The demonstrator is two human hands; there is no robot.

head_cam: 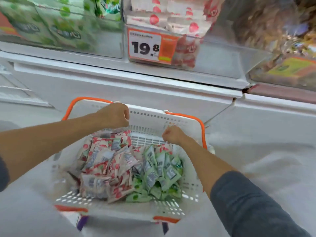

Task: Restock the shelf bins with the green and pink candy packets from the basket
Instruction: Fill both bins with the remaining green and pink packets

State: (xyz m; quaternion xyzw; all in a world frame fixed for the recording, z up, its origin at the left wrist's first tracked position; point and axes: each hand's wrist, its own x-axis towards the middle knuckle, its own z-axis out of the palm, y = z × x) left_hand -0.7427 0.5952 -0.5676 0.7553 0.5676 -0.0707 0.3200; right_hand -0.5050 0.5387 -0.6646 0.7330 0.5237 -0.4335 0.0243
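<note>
A white basket (148,117) with orange handles stands in front of me below the shelf. Pink candy packets (102,161) fill its left half and green candy packets (162,170) its right half. My left hand (115,115) is curled above the far left of the pile and grips the top of pink packets that hang just under it. My right hand (172,135) is curled above the far right of the pile, with a pale packet edge showing under its fingers. Above, the green shelf bin (51,28) and the pink shelf bin (171,19) both hold packets.
A price tag reading 19.8 (145,46) hangs on the pink bin's front. A bin of brown wrapped sweets (277,31) is at the upper right. A white shelf ledge (119,77) runs between the bins and the basket.
</note>
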